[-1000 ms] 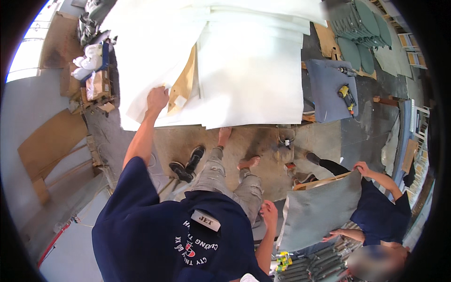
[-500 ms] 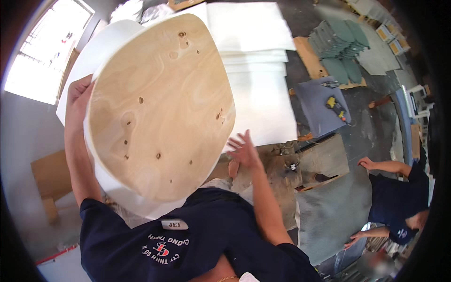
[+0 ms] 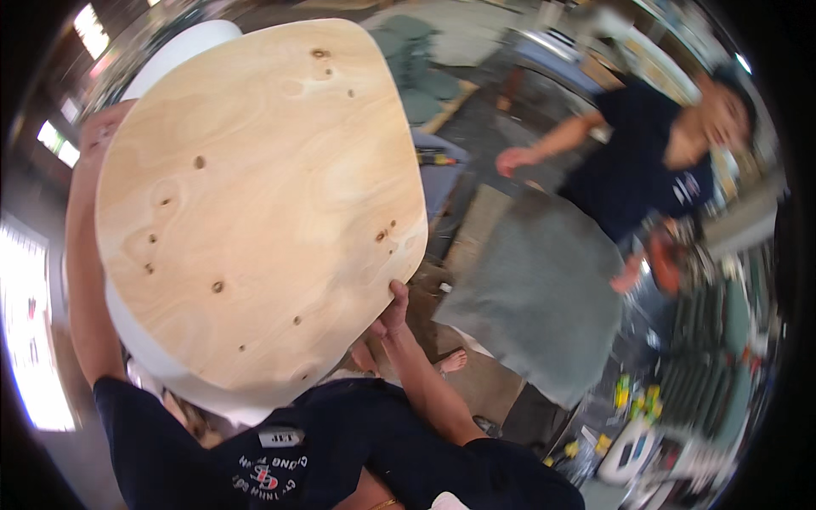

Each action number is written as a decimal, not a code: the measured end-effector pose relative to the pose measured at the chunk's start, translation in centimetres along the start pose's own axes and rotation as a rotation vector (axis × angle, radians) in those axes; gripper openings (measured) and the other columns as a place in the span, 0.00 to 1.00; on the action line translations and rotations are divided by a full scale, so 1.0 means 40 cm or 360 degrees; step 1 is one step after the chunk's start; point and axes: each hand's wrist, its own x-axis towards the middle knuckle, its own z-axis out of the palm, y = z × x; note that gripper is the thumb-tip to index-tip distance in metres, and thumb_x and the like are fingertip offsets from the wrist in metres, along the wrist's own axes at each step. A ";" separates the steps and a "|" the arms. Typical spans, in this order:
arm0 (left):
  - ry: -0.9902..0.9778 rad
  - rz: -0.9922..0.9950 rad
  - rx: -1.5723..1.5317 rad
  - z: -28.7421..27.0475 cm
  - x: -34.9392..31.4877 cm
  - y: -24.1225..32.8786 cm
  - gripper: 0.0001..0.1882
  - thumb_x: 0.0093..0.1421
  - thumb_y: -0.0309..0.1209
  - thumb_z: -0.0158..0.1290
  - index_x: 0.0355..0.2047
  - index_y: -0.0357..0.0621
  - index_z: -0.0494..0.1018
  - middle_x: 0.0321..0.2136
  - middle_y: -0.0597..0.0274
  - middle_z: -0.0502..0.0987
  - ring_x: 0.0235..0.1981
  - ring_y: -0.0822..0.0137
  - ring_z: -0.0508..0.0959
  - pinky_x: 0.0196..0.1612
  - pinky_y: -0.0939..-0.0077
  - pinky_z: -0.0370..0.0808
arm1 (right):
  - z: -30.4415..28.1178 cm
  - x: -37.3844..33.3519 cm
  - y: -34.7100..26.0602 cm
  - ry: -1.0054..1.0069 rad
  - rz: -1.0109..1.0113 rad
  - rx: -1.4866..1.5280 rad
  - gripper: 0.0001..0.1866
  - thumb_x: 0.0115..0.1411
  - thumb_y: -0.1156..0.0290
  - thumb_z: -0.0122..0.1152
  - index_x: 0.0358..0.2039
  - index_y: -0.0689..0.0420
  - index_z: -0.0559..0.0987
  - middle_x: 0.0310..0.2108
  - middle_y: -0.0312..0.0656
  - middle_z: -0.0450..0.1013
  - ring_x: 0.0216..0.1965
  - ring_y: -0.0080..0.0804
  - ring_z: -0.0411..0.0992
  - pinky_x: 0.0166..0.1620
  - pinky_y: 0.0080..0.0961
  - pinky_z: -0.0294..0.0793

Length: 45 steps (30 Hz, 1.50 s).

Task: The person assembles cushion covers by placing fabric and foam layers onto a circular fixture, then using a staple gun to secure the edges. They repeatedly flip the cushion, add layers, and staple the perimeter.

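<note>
A large rounded plywood seat board (image 3: 263,195) with several small holes fills the left and middle of the head view, held up in front of me. White padding (image 3: 183,382) shows beneath it along its lower edge and at its upper left. My left hand (image 3: 104,132) grips the board's upper left edge, its fingers partly hidden behind it. My right hand (image 3: 393,311) holds the lower right edge, thumb on the wood and fingers underneath.
Right of the board, a grey-green fabric piece (image 3: 544,293) lies in front of a co-worker (image 3: 642,157). Stacked grey-green pads (image 3: 701,357) stand at the right, others (image 3: 410,64) at the back. A yellow-and-black power tool (image 3: 436,156) rests on a bluish panel (image 3: 442,183).
My view and body have turned right, bringing the co-worker closer to the middle. My right hand, open in the air before, now holds the board's edge. The white sheets have left view.
</note>
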 end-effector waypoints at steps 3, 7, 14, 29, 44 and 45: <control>0.0571 0.0408 0.0629 0.077 0.103 0.152 0.21 0.73 0.39 0.51 0.55 0.35 0.77 0.57 0.54 0.78 0.57 0.65 0.76 0.63 0.71 0.69 | 0.136 -0.083 -0.082 0.0215 -0.0328 -0.0230 0.42 0.60 0.47 0.63 0.68 0.58 0.64 0.60 0.49 0.73 0.52 0.44 0.78 0.47 0.41 0.85; 0.1254 0.0441 0.0975 0.243 0.058 0.019 0.20 0.75 0.35 0.47 0.60 0.34 0.74 0.58 0.49 0.78 0.59 0.60 0.77 0.62 0.69 0.71 | 0.288 -0.309 -0.271 0.0551 -0.0673 -0.0653 0.45 0.57 0.49 0.65 0.69 0.61 0.63 0.62 0.51 0.71 0.59 0.46 0.73 0.60 0.46 0.75; 0.0081 -0.0827 0.0406 1.040 -0.447 -0.419 0.26 0.74 0.40 0.49 0.64 0.35 0.66 0.58 0.51 0.73 0.59 0.58 0.73 0.62 0.63 0.68 | 0.408 -0.534 -0.348 0.0904 -0.1006 -0.0844 0.43 0.58 0.51 0.65 0.68 0.61 0.63 0.64 0.49 0.68 0.64 0.44 0.67 0.66 0.45 0.66; -0.0674 -0.1028 -0.1661 1.675 -0.181 0.532 0.39 0.67 0.48 0.57 0.69 0.36 0.59 0.65 0.54 0.67 0.66 0.58 0.68 0.69 0.59 0.63 | 0.528 -0.554 -0.447 0.1345 -0.1637 -0.1742 0.35 0.66 0.65 0.66 0.68 0.61 0.62 0.64 0.45 0.67 0.67 0.44 0.64 0.70 0.43 0.60; -0.1035 -0.1237 -0.1901 1.634 0.082 0.555 0.31 0.69 0.44 0.53 0.67 0.42 0.64 0.61 0.56 0.74 0.60 0.54 0.75 0.65 0.54 0.71 | 0.361 -0.806 -0.694 0.2533 -0.0905 -0.3606 0.28 0.72 0.50 0.54 0.66 0.52 0.70 0.62 0.45 0.72 0.63 0.42 0.69 0.64 0.35 0.70; -0.1038 -0.1166 -0.1841 1.630 0.098 0.544 0.31 0.69 0.44 0.53 0.67 0.42 0.63 0.61 0.56 0.74 0.60 0.54 0.75 0.65 0.54 0.71 | 0.375 -0.840 -0.745 0.2557 -0.1173 -0.3302 0.29 0.72 0.50 0.54 0.66 0.52 0.70 0.62 0.45 0.72 0.63 0.42 0.70 0.64 0.35 0.71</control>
